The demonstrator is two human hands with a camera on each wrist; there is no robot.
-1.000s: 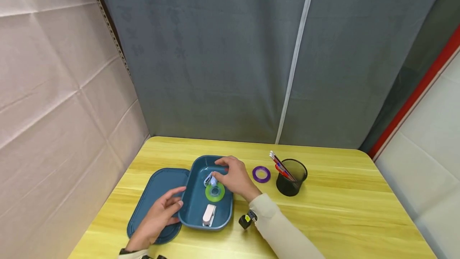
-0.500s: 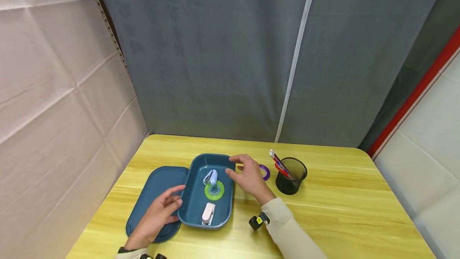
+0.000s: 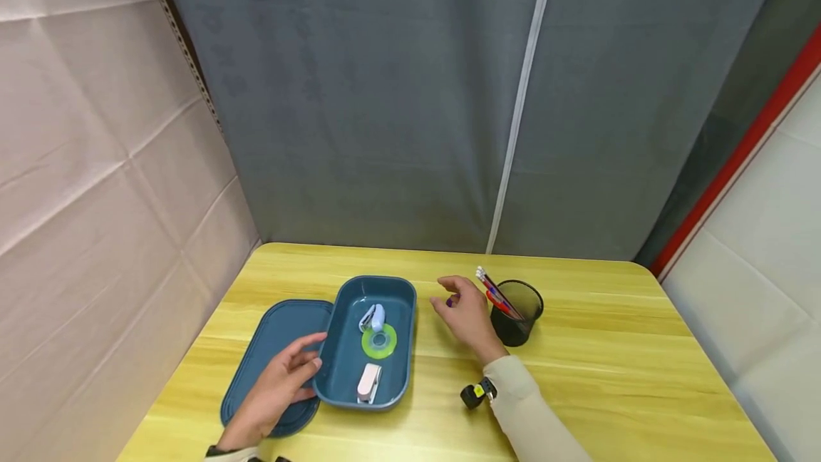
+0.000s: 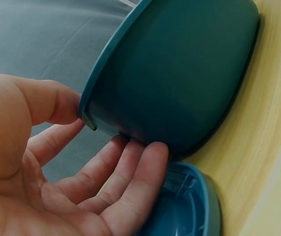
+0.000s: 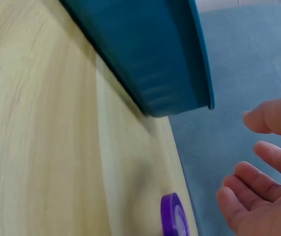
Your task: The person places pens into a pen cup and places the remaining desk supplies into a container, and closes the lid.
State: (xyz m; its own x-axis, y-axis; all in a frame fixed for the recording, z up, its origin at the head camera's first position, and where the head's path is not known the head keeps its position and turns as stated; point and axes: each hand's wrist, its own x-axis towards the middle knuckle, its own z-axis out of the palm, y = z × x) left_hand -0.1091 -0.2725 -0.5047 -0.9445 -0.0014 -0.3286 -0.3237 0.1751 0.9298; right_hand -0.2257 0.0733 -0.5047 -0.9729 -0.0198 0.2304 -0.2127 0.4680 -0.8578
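My left hand [image 3: 272, 391] rests its fingertips on the left side of a dark blue box [image 3: 323, 394]. In the left wrist view the thumb meets the box's rim and relaxed fingers touch the outer wall beneath it. Inside lie a pale blue mini stapler [image 3: 378, 316], a green roll of tape [image 3: 385, 349] and a whitish-pink mini stapler [image 3: 368, 381]. Right of the box, my right hand [image 3: 470, 317] hovers with loosely bent fingers and nothing in them. A purple roll of tape [image 5: 169, 216] stands on the table below that hand, mostly hidden by it in the head view.
A matching blue lid [image 3: 256, 362] lies flat left of the box, partly under my left hand. Just right of my right hand stands a black mesh pen cup [image 3: 516, 330] holding pencils and a red pen [image 3: 500, 303]. A grey curtain [image 3: 385, 127] hangs behind the table.
My right hand has moved right, from above the pale blue stapler in the box to over the purple tape. My left hand stays at the box's left side.
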